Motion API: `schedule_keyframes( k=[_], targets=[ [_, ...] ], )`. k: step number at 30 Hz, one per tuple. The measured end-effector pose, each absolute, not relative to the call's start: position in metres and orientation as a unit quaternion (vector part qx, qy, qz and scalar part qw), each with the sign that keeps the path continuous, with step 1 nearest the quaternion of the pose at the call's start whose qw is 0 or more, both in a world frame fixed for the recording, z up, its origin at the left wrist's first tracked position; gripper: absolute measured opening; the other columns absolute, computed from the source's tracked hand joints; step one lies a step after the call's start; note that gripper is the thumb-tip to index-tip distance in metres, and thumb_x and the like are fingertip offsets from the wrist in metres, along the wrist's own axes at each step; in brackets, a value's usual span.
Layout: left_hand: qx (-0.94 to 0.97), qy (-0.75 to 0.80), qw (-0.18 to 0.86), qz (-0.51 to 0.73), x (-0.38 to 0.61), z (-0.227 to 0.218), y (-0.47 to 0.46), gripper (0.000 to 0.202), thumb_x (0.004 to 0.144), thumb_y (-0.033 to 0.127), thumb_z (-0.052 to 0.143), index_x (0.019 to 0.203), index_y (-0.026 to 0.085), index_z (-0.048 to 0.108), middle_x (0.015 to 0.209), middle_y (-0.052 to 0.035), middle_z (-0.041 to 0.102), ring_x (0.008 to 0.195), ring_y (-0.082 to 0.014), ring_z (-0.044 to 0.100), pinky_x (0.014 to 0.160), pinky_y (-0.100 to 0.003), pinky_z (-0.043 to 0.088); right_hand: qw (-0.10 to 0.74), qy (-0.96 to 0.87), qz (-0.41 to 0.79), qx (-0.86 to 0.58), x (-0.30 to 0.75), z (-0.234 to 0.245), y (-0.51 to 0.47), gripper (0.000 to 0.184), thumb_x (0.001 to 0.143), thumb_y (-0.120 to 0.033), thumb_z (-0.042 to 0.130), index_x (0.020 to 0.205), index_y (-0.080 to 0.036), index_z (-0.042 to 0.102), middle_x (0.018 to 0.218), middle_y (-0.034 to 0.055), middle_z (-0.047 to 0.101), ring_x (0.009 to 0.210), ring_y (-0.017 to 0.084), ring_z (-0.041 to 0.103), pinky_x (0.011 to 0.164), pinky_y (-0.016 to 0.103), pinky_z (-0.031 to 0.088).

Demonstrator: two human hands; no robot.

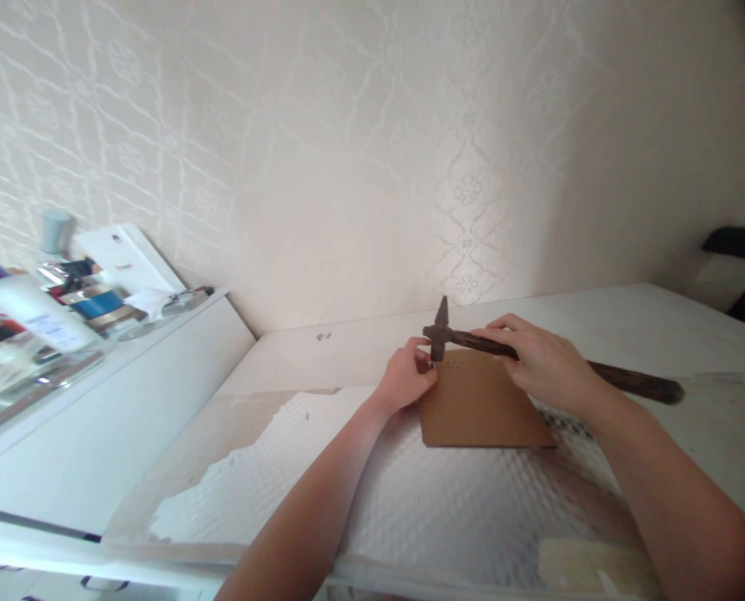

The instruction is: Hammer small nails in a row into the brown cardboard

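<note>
Right hand (544,363): wrapped around dark wooden-handled hammer (472,340), head over brown square cardboard piece (477,409) near the white worn table's (372,334) back edge. Left hand (405,377): fingers pinched at the cardboard's left far corner.

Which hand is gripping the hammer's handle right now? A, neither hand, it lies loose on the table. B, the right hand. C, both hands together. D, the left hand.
B: the right hand is wrapped around the hammer close behind its head, while the left hand pinches at the edge of the brown board just under the hammer head.
</note>
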State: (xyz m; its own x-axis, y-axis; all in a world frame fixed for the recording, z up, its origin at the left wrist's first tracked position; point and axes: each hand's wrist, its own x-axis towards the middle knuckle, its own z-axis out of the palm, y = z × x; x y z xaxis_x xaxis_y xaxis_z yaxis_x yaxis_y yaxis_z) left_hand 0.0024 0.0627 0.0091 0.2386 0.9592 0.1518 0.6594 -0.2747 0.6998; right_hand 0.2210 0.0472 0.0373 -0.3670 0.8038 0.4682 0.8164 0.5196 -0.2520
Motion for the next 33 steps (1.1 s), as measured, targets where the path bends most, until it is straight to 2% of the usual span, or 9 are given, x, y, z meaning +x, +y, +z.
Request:
schedule_keyframes(
  k=[4,8,16,24,29,33],
  targets=[
    [0.746,0.541,0.256,0.292,0.0024,0.0090,0.0628,0.044,0.067,0.012,0.053,0.110,0.020,0.047,0.094,-0.0002,0.067,0.081,-0.0142,0.060,0.077,-0.027,0.045,0.299,-0.818,-0.014,-0.492,0.2203,0.0383,0.0465,0.051,0.074,-0.005,0.042,0.115,-0.029,0.061,0.110,0.0009,0.060,0.087,0.018,0.061,0.069,0.027,0.047],
    [0.749,0.539,0.258,0.286,0.0030,0.0090,0.0633,0.043,0.068,0.013,0.054,0.110,0.020,0.048,0.087,0.0005,0.067,0.078,-0.0146,0.060,0.075,-0.028,0.045,0.279,-0.829,-0.006,-0.484,0.2204,0.0383,0.0462,0.053,0.073,-0.004,0.041,0.114,-0.030,0.061,0.108,0.0001,0.060,0.087,0.017,0.061,0.069,0.027,0.047],
    [0.748,0.539,0.259,0.287,0.0024,0.0087,0.0633,0.042,0.067,0.013,0.055,0.109,0.020,0.048,0.090,0.0000,0.067,0.079,-0.0144,0.060,0.077,-0.028,0.045,0.270,-0.828,-0.003,-0.492,0.2194,0.0403,0.0451,0.051,0.074,-0.004,0.040,0.114,-0.029,0.061,0.110,0.0000,0.060,0.088,0.018,0.060,0.069,0.027,0.046],
    [0.749,0.540,0.260,0.283,0.0029,0.0109,0.0626,0.040,0.068,0.013,0.054,0.107,0.019,0.049,0.089,-0.0007,0.066,0.079,-0.0147,0.060,0.075,-0.027,0.046,0.289,-0.834,0.000,-0.471,0.2189,0.0401,0.0455,0.054,0.074,-0.003,0.041,0.116,-0.032,0.061,0.107,-0.0003,0.061,0.086,0.016,0.061,0.072,0.026,0.046],
    [0.744,0.543,0.260,0.289,0.0030,0.0105,0.0627,0.044,0.067,0.011,0.054,0.110,0.021,0.048,0.092,0.0004,0.066,0.082,-0.0140,0.060,0.077,-0.026,0.046,0.316,-0.823,-0.013,-0.471,0.2193,0.0404,0.0456,0.053,0.074,-0.005,0.043,0.117,-0.030,0.060,0.109,0.0016,0.060,0.085,0.017,0.060,0.070,0.027,0.048],
    [0.751,0.539,0.257,0.283,0.0024,0.0095,0.0630,0.041,0.069,0.014,0.054,0.108,0.020,0.050,0.089,0.0003,0.066,0.079,-0.0142,0.060,0.075,-0.026,0.046,0.288,-0.833,-0.008,-0.473,0.2184,0.0415,0.0441,0.054,0.073,-0.002,0.040,0.114,-0.031,0.061,0.106,0.0000,0.061,0.084,0.016,0.060,0.067,0.025,0.046]
  ],
)
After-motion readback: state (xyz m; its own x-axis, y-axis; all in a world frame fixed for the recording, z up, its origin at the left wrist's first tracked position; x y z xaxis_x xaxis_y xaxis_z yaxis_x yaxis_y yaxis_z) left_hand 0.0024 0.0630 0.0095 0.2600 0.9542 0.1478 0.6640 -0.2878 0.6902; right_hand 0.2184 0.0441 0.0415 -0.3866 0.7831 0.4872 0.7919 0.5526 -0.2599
